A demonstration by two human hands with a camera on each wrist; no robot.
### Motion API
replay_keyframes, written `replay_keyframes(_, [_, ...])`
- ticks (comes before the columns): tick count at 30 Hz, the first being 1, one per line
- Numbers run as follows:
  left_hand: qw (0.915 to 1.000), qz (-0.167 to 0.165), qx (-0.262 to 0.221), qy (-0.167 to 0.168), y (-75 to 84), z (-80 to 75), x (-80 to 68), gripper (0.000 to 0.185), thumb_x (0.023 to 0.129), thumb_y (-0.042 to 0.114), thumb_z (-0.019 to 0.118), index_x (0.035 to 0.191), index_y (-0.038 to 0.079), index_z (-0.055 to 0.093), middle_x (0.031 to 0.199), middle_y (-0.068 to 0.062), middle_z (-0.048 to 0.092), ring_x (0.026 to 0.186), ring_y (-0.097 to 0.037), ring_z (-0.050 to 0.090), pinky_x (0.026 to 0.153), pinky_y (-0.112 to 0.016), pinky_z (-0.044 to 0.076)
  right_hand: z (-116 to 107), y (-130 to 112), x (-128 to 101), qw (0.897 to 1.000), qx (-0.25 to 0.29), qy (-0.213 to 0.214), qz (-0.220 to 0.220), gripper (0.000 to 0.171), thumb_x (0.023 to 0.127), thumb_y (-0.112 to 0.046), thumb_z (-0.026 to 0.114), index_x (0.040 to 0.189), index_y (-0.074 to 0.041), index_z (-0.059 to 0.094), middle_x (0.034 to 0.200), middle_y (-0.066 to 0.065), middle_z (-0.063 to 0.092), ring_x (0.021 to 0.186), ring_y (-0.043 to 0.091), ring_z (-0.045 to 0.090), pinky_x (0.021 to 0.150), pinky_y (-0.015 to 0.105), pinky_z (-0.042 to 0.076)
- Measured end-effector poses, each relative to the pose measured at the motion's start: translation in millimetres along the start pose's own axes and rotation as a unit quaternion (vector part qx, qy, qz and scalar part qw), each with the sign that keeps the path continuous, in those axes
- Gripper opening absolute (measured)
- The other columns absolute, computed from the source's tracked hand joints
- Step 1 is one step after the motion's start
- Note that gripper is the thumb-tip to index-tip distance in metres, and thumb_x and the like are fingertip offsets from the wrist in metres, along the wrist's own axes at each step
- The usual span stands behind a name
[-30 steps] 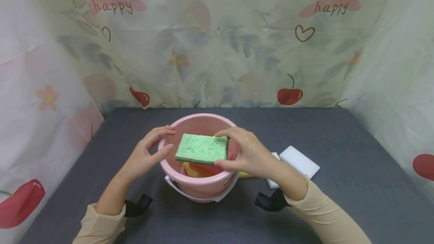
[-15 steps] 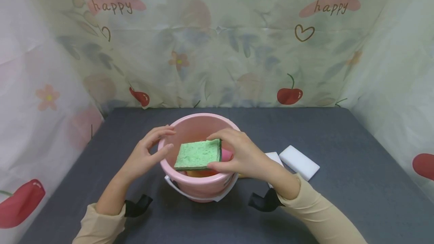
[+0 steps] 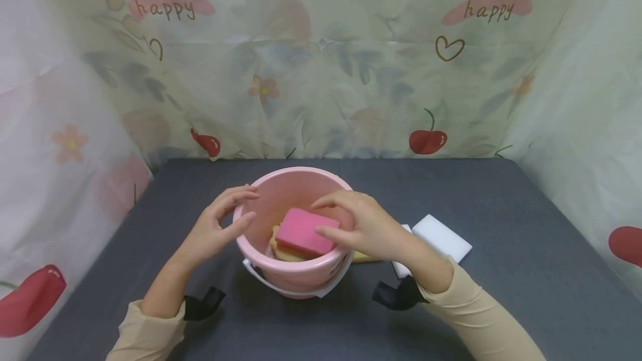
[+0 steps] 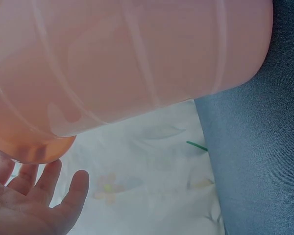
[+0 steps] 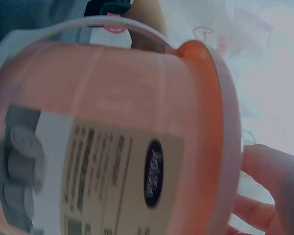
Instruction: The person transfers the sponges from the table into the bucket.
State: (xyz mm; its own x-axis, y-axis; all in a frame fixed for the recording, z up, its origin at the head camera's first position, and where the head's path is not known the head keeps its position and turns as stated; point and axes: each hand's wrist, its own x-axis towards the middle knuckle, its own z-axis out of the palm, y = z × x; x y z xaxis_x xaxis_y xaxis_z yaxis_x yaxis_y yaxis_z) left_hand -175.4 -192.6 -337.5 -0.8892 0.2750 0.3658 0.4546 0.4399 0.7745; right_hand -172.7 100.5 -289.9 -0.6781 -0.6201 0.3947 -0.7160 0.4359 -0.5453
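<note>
A pink bucket [image 3: 296,269] stands upright on the dark table. Inside it, a pink sponge [image 3: 305,231] lies tilted over a yellowish, scallop-edged piece [image 3: 286,252]. My left hand [image 3: 215,228] is at the bucket's left rim with fingers spread; in the left wrist view its fingertips meet the rim. Over the right rim reaches my right hand [image 3: 373,226], fingers and thumb apart with nothing visible between them. The thumb overlaps the pink sponge in the head view, and I cannot tell whether it touches. No green sponge shows now.
Two white sponge blocks, one in plain sight [image 3: 442,236] and one [image 3: 401,266] partly behind my right forearm, lie right of the bucket. A yellow strip [image 3: 365,258] pokes out beside it. The white handle [image 3: 286,292] hangs down in front. Printed curtains [image 3: 321,71] enclose the table.
The green sponge my right hand was holding went lower into the bucket and is out of sight. The pink sponge is now uncovered. My left hand has stayed at the rim.
</note>
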Motion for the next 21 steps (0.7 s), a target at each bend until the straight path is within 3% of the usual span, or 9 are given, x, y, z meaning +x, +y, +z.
replay_keyframes(7, [1.0000, 0.004, 0.001, 0.002, -0.9, -0.3, 0.1, 0.033, 0.088, 0.011, 0.061, 0.121, 0.007, 0.057, 0.136, -0.006, 0.049, 0.133, -0.023, 0.037, 0.098, -0.006, 0.031, -16.1, 9.7, -8.9, 0.998, -0.007, 0.046, 0.028, 0.032, 0.082, -0.020, 0.071, 0.113, -0.013, 0.064, 0.111, 0.004, 0.066, 0.107, 0.016, 0.059, 0.091, 0.042, 0.050])
replay_keyframes(15, [1.0000, 0.003, -0.002, 0.003, -0.1, -0.3, 0.3, 0.033, 0.088, 0.010, 0.061, 0.121, 0.006, 0.056, 0.135, -0.008, 0.049, 0.132, -0.024, 0.037, 0.097, -0.005, 0.031, -31.7, 33.1, -19.8, 0.993, -0.023, 0.090, 0.071, 0.033, 0.083, -0.017, 0.070, 0.114, -0.009, 0.063, 0.111, 0.005, 0.066, 0.106, 0.021, 0.060, 0.094, 0.045, 0.047])
replay_keyframes(21, [1.0000, 0.003, -0.006, 0.004, 0.0, 0.0, 0.3, 0.034, 0.088, 0.009, 0.062, 0.120, 0.004, 0.056, 0.135, -0.008, 0.049, 0.131, -0.024, 0.037, 0.097, -0.005, 0.032, -32.0, 57.8, -29.1, 0.988, -0.033, 0.088, 0.126, 0.035, 0.085, -0.018, 0.067, 0.117, -0.008, 0.060, 0.115, 0.009, 0.064, 0.107, 0.025, 0.059, 0.093, 0.047, 0.047])
